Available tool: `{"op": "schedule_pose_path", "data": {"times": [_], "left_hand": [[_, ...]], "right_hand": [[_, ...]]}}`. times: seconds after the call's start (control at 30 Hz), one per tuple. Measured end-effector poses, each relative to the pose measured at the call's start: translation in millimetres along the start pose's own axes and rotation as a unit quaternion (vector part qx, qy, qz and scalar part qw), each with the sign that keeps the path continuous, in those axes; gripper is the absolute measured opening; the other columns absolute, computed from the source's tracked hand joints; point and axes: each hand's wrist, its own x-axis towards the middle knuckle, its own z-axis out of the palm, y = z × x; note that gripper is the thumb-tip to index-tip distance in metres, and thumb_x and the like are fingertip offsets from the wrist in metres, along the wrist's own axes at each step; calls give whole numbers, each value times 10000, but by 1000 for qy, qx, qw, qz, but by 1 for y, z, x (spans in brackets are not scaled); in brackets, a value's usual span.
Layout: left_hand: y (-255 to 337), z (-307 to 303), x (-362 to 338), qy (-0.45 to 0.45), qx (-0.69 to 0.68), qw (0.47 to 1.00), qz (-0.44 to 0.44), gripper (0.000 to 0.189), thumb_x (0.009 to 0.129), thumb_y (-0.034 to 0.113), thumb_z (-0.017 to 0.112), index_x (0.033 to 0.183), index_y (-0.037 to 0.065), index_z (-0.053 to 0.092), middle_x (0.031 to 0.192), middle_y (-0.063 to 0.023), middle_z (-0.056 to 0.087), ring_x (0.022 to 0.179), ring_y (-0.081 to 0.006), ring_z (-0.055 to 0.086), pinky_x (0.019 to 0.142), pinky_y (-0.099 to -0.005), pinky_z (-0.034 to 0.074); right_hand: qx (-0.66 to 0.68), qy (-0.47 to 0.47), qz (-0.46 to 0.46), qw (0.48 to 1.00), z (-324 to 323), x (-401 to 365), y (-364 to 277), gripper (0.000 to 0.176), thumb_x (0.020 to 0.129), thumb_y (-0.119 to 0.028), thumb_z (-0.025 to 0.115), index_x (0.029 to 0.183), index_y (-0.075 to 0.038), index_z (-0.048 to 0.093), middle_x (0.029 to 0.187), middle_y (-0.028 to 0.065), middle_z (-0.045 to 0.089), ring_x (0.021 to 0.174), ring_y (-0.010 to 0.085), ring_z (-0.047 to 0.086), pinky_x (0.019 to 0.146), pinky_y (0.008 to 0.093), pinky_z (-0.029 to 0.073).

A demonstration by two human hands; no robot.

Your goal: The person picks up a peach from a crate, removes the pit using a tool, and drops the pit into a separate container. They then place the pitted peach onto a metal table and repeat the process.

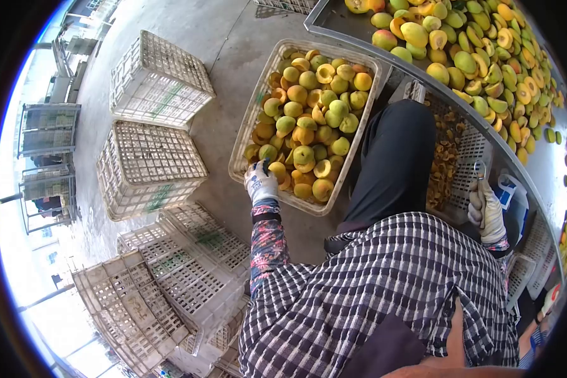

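Note:
My left hand, in a white glove with dark fingertips, reaches over the near left rim of a plastic crate. Its fingers are apart, close to the fruit at that corner; I see nothing held in them. Halved and whole yellow-green fruit, like apricots or peaches, fills the crate. On the right, my gloved right hand is closed around the handle of a pitting tool with a small metal loop. That hand is beside the metal table's edge, away from the fruit.
A metal table carries a large heap of cut and whole fruit. Below it, a crate contains brownish pits or scraps. Stacked plastic crates stand on the concrete floor at left. A white-and-blue bag hangs at right.

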Motion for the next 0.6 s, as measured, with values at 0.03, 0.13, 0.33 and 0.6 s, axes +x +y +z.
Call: {"op": "schedule_pose_path", "data": {"times": [0.03, 0.13, 0.33, 0.6], "left_hand": [[5, -4, -2, -39, 30, 999, -18, 300, 859, 247, 648, 1145, 164, 689, 1164, -136, 636, 1130, -319, 568, 1004, -426, 439], [23, -2, -10, -86, 40, 996, -2, 322, 838, 259, 675, 1153, 194, 689, 1158, -121, 633, 1137, -312, 559, 998, -423, 441], [48, 24, -20, -119, 215, 966, 75, 452, 897, 298, 594, 1329, 173, 557, 1312, -101, 532, 1272, -275, 455, 1150, -476, 255], [15, 60, -7, -119, 276, 948, 101, 427, 983, 329, 426, 1366, 179, 539, 1582, -42, 278, 1473, -279, 191, 1215, -505, 18]], "right_hand": [[2, -4, -1, 1000, -1, 1, 0, 356, 980, -475, 538, 1021, -122, 536, 580, -52, 367, 388, 69, 336, 357, 218, 256], [-22, 10, -3, 1000, 1, 0, -2, 366, 978, -484, 537, 1023, -121, 535, 584, -50, 369, 388, 72, 336, 361, 222, 256], [-11, -4, 1, 1000, -4, 1, 7, 372, 974, -484, 544, 1027, -115, 537, 590, -46, 380, 398, 81, 345, 372, 237, 260], [1, -3, 14, 1000, -2, -5, 11, 377, 966, -478, 557, 1021, -105, 542, 606, -29, 402, 413, 96, 358, 387, 256, 258]]}}
